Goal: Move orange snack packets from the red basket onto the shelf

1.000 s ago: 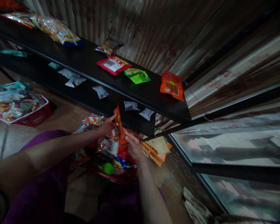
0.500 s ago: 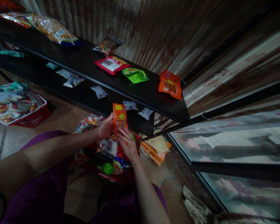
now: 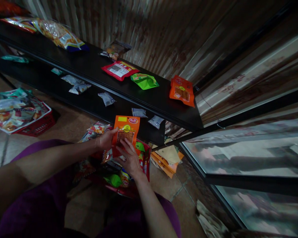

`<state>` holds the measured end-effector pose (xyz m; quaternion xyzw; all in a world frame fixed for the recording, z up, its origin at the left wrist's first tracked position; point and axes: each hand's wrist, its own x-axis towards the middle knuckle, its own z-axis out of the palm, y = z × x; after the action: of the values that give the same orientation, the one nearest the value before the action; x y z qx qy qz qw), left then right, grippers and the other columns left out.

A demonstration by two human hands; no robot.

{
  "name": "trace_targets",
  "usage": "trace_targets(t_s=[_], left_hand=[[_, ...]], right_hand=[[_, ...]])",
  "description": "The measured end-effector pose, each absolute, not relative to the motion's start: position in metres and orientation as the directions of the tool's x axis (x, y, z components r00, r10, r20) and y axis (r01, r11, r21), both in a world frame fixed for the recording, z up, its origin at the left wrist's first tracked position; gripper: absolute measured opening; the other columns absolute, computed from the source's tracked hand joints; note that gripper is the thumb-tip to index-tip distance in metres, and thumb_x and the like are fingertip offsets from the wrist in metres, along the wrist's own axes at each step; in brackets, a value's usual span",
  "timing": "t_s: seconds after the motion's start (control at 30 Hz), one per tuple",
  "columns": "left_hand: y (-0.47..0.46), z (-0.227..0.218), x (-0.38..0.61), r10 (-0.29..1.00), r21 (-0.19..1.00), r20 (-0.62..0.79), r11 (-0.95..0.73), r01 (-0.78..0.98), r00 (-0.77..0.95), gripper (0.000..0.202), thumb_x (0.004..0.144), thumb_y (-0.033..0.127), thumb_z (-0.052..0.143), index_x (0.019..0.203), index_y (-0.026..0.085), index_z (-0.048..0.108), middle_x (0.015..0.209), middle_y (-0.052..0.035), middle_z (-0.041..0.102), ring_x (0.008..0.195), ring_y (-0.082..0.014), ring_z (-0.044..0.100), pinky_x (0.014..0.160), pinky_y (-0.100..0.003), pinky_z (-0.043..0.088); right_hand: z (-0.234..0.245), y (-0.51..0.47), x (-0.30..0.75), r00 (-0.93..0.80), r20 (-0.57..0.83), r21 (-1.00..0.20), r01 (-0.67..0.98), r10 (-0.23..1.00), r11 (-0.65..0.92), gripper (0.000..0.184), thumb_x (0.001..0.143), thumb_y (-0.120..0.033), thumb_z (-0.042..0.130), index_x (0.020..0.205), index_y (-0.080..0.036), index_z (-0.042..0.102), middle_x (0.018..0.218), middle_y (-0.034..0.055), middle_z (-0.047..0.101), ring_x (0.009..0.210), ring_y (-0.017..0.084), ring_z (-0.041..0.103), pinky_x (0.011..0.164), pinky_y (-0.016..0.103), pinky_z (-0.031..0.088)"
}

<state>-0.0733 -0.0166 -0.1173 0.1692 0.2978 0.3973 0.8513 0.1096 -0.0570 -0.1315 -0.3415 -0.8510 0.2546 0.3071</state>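
The orange packet [image 3: 126,127] has turned from nearly edge-on, a second ago, to show its printed front to the head camera, and it has come slightly nearer and to the left in the last half second. The left hand [image 3: 105,138] grips it by its left edge, thumb over the front. The right hand [image 3: 130,160] touches its lower front with fingers partly spread; whether it also grips, I cannot tell.

Largest is the pleated curtain [image 3: 144,29], hanging along the far side. In front of it run two black shelves, the upper shelf [image 3: 89,62] on the far side and the lower shelf [image 3: 86,102] on the near side. Near, between the person's knees and the lower shelf, stands a red basket [image 3: 148,168] filled with mixed snack packets; the orange packet is held above it. A second basket [image 3: 39,124], red with a white rim, stands heaped on the floor at the left.

On the upper shelf, a long snack bag [image 3: 57,33] with a blue end lies far left, a matching orange pouch [image 3: 182,91] at the right end, and a red pouch [image 3: 119,70] and a green pouch [image 3: 144,81] between. Smallest are the silvery packets [image 3: 106,98], spaced out along the lower shelf.
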Motion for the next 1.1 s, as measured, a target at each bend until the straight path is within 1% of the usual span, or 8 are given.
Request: trace_targets(t_s=[0.1, 0.2, 0.33, 0.47, 0.57, 0.7, 0.87, 1.1], left_hand=[[-0.020, -0.119, -0.075, 0.785, 0.551, -0.361, 0.615, -0.564, 0.504, 0.047, 0.087, 0.051, 0.052, 0.104, 0.011, 0.068, 0.094, -0.0128, 0.074, 0.096, -0.0253, 0.067, 0.089, -0.034, 0.047], [-0.023, -0.116, -0.075, 0.769, 0.538, -0.372, 0.635, -0.555, 0.520, 0.047, 0.089, 0.049, 0.049, 0.108, 0.010, 0.067, 0.098, -0.0131, 0.073, 0.099, -0.0246, 0.066, 0.093, -0.036, 0.046], [-0.028, -0.110, -0.075, 0.726, 0.533, -0.390, 0.680, -0.504, 0.566, 0.046, 0.089, 0.049, 0.052, 0.110, 0.010, 0.066, 0.100, -0.0155, 0.073, 0.100, -0.0265, 0.066, 0.094, -0.039, 0.046], [-0.032, -0.112, -0.071, 0.703, 0.521, -0.438, 0.706, -0.479, 0.561, 0.041, 0.088, 0.043, 0.057, 0.111, 0.010, 0.064, 0.098, -0.0151, 0.073, 0.093, -0.0253, 0.069, 0.089, -0.038, 0.049], [-0.034, -0.114, -0.067, 0.689, 0.500, -0.482, 0.724, -0.476, 0.542, 0.035, 0.088, 0.038, 0.059, 0.110, 0.011, 0.065, 0.096, -0.0143, 0.073, 0.089, -0.0239, 0.070, 0.085, -0.036, 0.051], [-0.031, -0.112, -0.062, 0.733, 0.518, -0.483, 0.680, -0.518, 0.479, 0.027, 0.086, 0.030, 0.063, 0.105, 0.011, 0.066, 0.096, -0.0134, 0.073, 0.087, -0.0233, 0.070, 0.083, -0.035, 0.052], [-0.024, -0.102, -0.062, 0.811, 0.590, -0.418, 0.585, -0.556, 0.410, 0.025, 0.077, 0.016, 0.070, 0.101, 0.012, 0.066, 0.097, -0.0114, 0.073, 0.083, -0.0206, 0.070, 0.080, -0.033, 0.054], [-0.016, -0.088, -0.064, 0.863, 0.631, -0.365, 0.504, -0.590, 0.349, 0.022, 0.075, 0.012, 0.068, 0.097, 0.015, 0.067, 0.094, -0.0073, 0.073, 0.086, -0.0209, 0.070, 0.079, -0.033, 0.054]], right_hand=[[-0.125, -0.056, 0.110, -0.406, 0.411, -0.739, 0.377, 0.816, 0.559, 0.031, 0.084, -0.032, 0.067, 0.114, -0.030, 0.068, 0.127, 0.0063, 0.064, 0.128, 0.024, 0.050, 0.108, 0.047, 0.039], [-0.120, -0.050, 0.117, -0.046, 0.388, -0.850, 0.367, 0.920, 0.377, 0.024, 0.086, -0.030, 0.063, 0.108, -0.028, 0.070, 0.113, 0.0062, 0.069, 0.112, 0.021, 0.060, 0.104, 0.042, 0.042], [-0.127, -0.034, 0.130, 0.279, 0.100, -0.993, 0.094, 0.955, 0.076, 0.034, 0.078, -0.036, 0.069, 0.110, -0.025, 0.066, 0.104, 0.0042, 0.070, 0.095, 0.016, 0.064, 0.090, 0.031, 0.049], [-0.134, -0.023, 0.136, 0.184, -0.190, -0.953, -0.270, 0.964, -0.136, 0.039, 0.075, -0.043, 0.071, 0.108, -0.024, 0.066, 0.102, 0.0019, 0.073, 0.087, 0.015, 0.067, 0.077, 0.028, 0.053], [-0.134, -0.021, 0.137, 0.174, -0.299, -0.896, -0.388, 0.938, -0.213, 0.035, 0.066, -0.038, 0.079, 0.096, -0.023, 0.069, 0.092, -0.0001, 0.075, 0.077, 0.014, 0.068, 0.067, 0.025, 0.055], [-0.134, -0.022, 0.136, 0.141, -0.367, -0.845, -0.463, 0.920, -0.267, 0.031, 0.060, -0.031, 0.083, 0.087, -0.022, 0.069, 0.087, -0.0003, 0.076, 0.073, 0.014, 0.069, 0.063, 0.024, 0.056], [-0.140, -0.021, 0.139, 0.129, -0.385, -0.830, -0.481, 0.914, -0.281, 0.032, 0.059, -0.030, 0.084, 0.086, -0.023, 0.067, 0.085, -0.0012, 0.076, 0.074, 0.015, 0.070, 0.066, 0.027, 0.058], [-0.139, -0.021, 0.138, 0.110, -0.371, -0.840, -0.463, 0.922, -0.283, 0.031, 0.060, -0.029, 0.084, 0.087, -0.022, 0.069, 0.087, -0.0006, 0.076, 0.079, 0.014, 0.070, 0.076, 0.028, 0.058]])
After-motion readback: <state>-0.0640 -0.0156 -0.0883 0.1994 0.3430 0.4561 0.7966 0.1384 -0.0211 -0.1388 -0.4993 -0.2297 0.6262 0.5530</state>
